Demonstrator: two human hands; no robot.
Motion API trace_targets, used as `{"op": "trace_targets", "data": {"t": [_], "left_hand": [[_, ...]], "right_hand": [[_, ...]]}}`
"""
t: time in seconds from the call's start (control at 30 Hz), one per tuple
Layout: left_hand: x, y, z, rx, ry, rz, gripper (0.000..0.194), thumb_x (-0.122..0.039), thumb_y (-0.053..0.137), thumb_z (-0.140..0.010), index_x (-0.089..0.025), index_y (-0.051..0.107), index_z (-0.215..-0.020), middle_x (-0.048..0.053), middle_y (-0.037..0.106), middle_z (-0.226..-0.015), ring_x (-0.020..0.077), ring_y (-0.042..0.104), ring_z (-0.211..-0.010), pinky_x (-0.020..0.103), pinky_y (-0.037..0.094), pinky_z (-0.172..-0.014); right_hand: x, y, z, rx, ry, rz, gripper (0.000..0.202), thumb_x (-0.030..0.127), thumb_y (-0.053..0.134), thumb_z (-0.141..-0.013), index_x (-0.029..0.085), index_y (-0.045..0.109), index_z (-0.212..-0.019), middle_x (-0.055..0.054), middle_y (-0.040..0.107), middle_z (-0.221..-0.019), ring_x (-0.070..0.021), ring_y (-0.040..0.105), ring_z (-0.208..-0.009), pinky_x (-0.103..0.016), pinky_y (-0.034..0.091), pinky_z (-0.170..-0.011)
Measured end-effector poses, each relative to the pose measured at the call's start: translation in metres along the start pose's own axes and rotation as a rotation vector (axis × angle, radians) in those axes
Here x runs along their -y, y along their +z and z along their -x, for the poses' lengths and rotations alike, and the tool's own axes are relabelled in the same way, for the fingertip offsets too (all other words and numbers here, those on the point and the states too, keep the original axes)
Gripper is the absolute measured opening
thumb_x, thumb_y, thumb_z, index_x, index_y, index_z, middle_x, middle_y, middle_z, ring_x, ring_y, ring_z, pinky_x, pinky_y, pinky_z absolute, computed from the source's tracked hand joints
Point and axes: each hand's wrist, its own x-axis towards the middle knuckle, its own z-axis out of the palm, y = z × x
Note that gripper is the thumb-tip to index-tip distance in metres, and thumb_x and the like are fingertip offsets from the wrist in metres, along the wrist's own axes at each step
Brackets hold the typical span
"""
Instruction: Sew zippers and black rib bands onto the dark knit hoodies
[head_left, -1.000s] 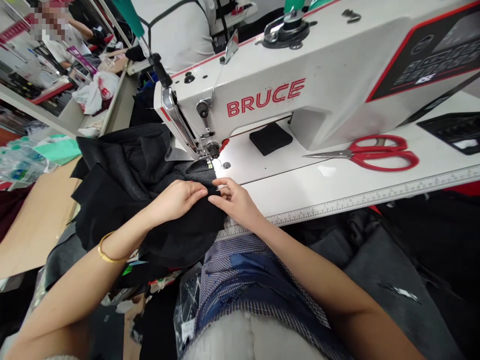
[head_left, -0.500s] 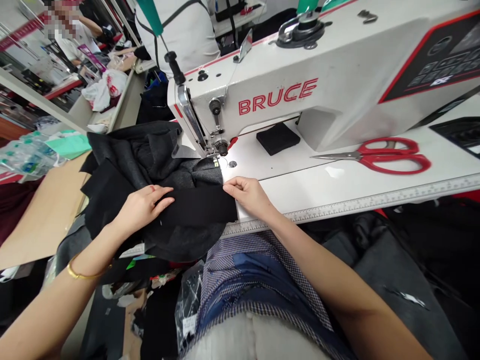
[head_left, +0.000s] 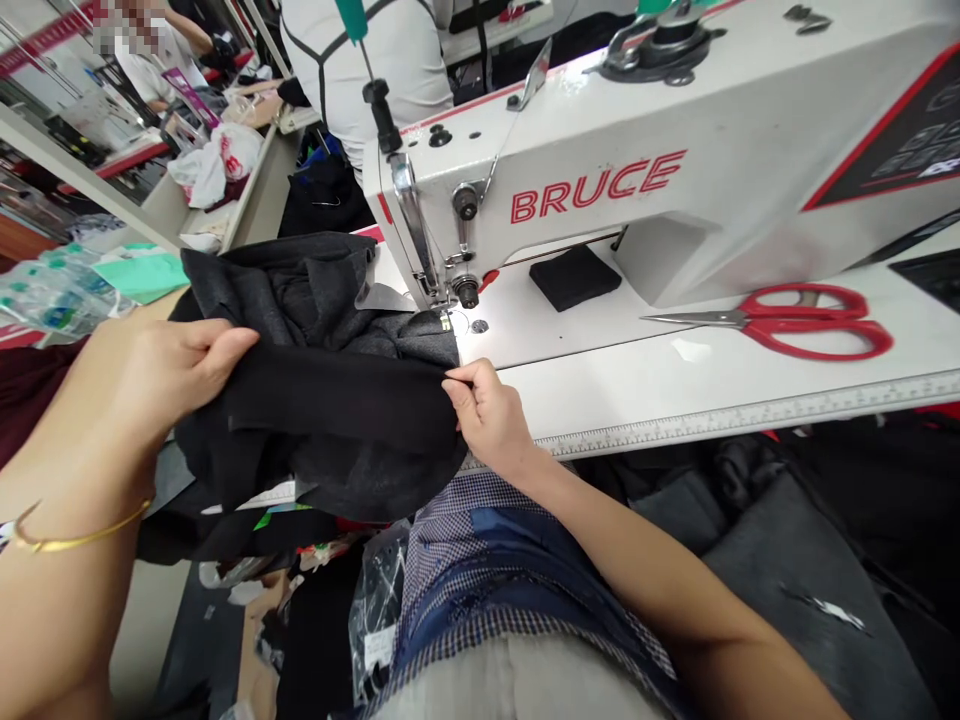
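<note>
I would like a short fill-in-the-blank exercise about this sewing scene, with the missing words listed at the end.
1. Both hands, the left hand and the right hand, grip a piece of ____ fabric.
2. The scissors on the white table have ____ handles.
3. The brand name printed on the sewing machine is ____.
4. The gold bangle is on the person's ____ wrist.

Missing words: black; red; BRUCE; left
</note>
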Motion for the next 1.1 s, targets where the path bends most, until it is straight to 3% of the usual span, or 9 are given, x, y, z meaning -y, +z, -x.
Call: {"op": "trace_targets", "data": {"t": [0.1,0.17,0.27,0.37,0.53,0.7,0.87,0.97,1.1], "left_hand": [[0.000,0.028,-0.018,0.199,0.102,-0.403,0.051,-0.051,0.027,-0.087,-0.016,0.055,-0.064,0.001,0.047,-0.050,0.0152,0.049,-0.052,0.022,0.028,-0.048],[-0.004,0.055,-0.024,0.319,0.153,-0.486,0.052,-0.050,0.023,-0.088,-0.015,0.057,-0.070,0.005,0.055,-0.059,0.0206,0.055,-0.059,0.024,0.031,-0.049],[-0.024,0.078,-0.027,0.241,0.151,-0.428,0.052,-0.047,0.021,-0.089,-0.013,0.059,-0.077,0.010,0.060,-0.073,0.0238,0.058,-0.066,0.027,0.037,-0.053],[-0.061,0.072,-0.026,0.122,0.295,-0.068,0.048,-0.043,0.022,-0.090,-0.014,0.060,-0.091,0.009,0.061,-0.090,0.0206,0.057,-0.083,0.029,0.043,-0.072],[-0.118,0.051,-0.030,0.410,0.627,0.375,0.042,-0.044,0.030,-0.089,-0.016,0.061,-0.093,0.004,0.062,-0.081,0.0150,0.057,-0.077,0.024,0.043,-0.070],[-0.123,0.048,-0.037,0.507,0.546,0.487,0.036,-0.042,0.036,-0.087,-0.017,0.062,-0.084,0.001,0.062,-0.077,0.0129,0.057,-0.072,0.021,0.042,-0.067],[-0.114,0.039,-0.035,0.355,0.409,0.484,0.034,-0.042,0.039,-0.086,-0.016,0.061,-0.081,0.001,0.062,-0.074,0.0113,0.056,-0.066,0.020,0.044,-0.063],[-0.110,0.028,-0.015,0.164,0.517,0.393,0.023,-0.036,0.045,-0.085,-0.018,0.060,-0.085,0.000,0.061,-0.074,0.0116,0.056,-0.066,0.022,0.046,-0.063],[-0.108,0.016,0.034,-0.078,0.853,0.185,0.019,-0.016,0.044,-0.084,-0.024,0.059,-0.093,0.001,0.062,-0.081,0.0150,0.057,-0.075,0.029,0.050,-0.068]], "right_hand": [[-0.008,0.010,0.002,-0.058,-0.154,0.190,0.021,0.031,0.035,-0.091,0.016,0.049,-0.089,0.001,0.057,-0.059,-0.0121,0.054,-0.046,-0.022,0.035,-0.045],[-0.014,0.012,0.003,-0.081,-0.208,0.274,0.022,0.030,0.035,-0.091,0.015,0.050,-0.087,0.000,0.059,-0.060,-0.0124,0.055,-0.047,-0.022,0.035,-0.044],[-0.017,0.010,0.002,-0.072,-0.245,0.317,0.020,0.028,0.037,-0.091,0.014,0.051,-0.086,0.001,0.058,-0.057,-0.0111,0.056,-0.046,-0.021,0.035,-0.044],[-0.013,0.007,0.001,-0.047,-0.291,0.294,0.018,0.027,0.039,-0.091,0.014,0.051,-0.086,0.001,0.058,-0.059,-0.0099,0.056,-0.049,-0.020,0.036,-0.047],[-0.003,0.002,0.000,-0.014,-0.195,0.139,0.014,0.028,0.044,-0.088,0.016,0.052,-0.088,0.001,0.058,-0.066,-0.0087,0.054,-0.053,-0.020,0.037,-0.051],[0.003,-0.007,0.000,0.126,0.217,-0.225,0.017,0.034,0.051,-0.083,0.019,0.052,-0.090,0.008,0.044,-0.052,-0.0069,0.043,-0.045,-0.018,0.033,-0.045],[0.010,-0.006,0.007,0.406,0.386,-0.450,0.027,0.037,0.053,-0.080,0.017,0.047,-0.063,0.005,0.052,-0.053,-0.0087,0.053,-0.049,-0.018,0.038,-0.045],[0.010,-0.004,0.016,0.277,0.184,-0.255,0.018,0.029,0.050,-0.083,0.017,0.054,-0.069,0.001,0.064,-0.065,-0.0121,0.060,-0.060,-0.022,0.044,-0.054],[0.000,-0.007,0.025,-0.060,-0.404,0.088,0.021,0.012,0.042,-0.084,0.017,0.059,-0.093,-0.005,0.068,-0.089,-0.0136,0.063,-0.080,-0.026,0.045,-0.068]]}}
